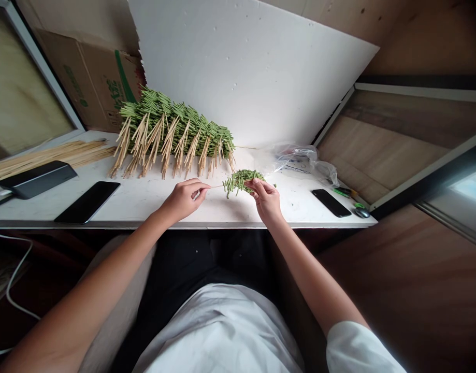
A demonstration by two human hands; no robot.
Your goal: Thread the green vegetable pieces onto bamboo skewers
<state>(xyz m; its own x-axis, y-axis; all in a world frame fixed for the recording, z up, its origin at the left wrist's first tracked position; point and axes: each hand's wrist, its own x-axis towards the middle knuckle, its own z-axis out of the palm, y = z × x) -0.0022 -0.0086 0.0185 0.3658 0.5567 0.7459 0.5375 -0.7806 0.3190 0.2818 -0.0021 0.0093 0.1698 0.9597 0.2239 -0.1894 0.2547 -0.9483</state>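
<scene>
Behind everything rises one big white panel [257, 72], leaning over a long white worktop [292, 210] that reaches across the front of the seated person. At its left back stands a cardboard box [94, 77] with green print, and before this box lies a large stack of loaded skewers [171, 111], many short green pieces with bare pale ends turned to the person. Further left is a bundle of plain sticks [59, 153], and on the right a crumpled plastic bag [300, 158]. Between them work the left hand [185, 199] and the right hand [269, 199], near a small green heap [245, 176] on the worktop. One black phone [88, 202] lies to the left, another dark phone [331, 202] to the right; both are apart from the hands. The left grip is narrow, pinching one thin stick [216, 186] whose far part carries some pieces. The right grip is at the heap; I cannot tell whether it is closed on a piece. I judge that threading is the step in hand; the next move calls for a steady stick and a straight push. Nothing seems to obstruct, only the right fingers hide part of the heap.
</scene>
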